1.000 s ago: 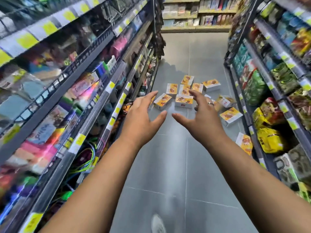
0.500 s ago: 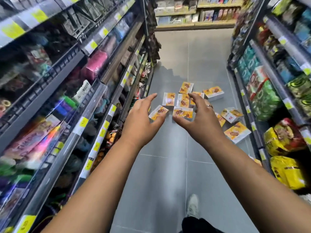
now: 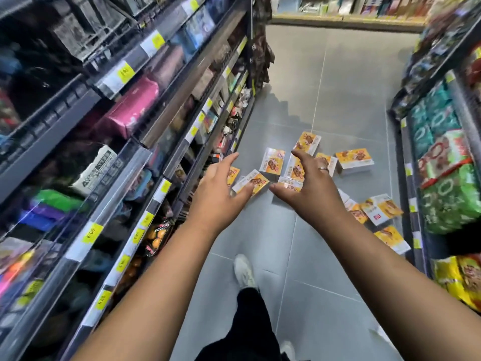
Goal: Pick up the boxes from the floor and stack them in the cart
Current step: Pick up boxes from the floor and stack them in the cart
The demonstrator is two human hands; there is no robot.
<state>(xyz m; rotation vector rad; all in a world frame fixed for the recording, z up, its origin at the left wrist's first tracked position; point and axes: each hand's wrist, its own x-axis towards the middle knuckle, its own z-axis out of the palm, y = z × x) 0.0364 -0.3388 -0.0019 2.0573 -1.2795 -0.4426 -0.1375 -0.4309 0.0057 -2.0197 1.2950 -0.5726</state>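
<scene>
The boxes (image 3: 354,161) were orange-yellow and white with brown pictures, on a floor (image 3: 325,295) of grey tiles with pale seams. Left of the boxes, price tags (image 3: 91,234) were yellow on white and one pack (image 3: 132,108) was bright pink. Right of the boxes, bags (image 3: 447,204) were green with red and white print. Nearer than the boxes, a shoe (image 3: 244,272) was white.

The left arm (image 3: 161,277) and the right arm (image 3: 377,256) were bare and reached out in front, side by side. The left hand (image 3: 221,194) was open, back up, fingers spread. The right hand (image 3: 309,188) was open too, fingers a bit bent. The thumbs pointed at each other, near but not touching. Neither hand held anything. One leg (image 3: 250,321) was out in front below the arms.
</scene>
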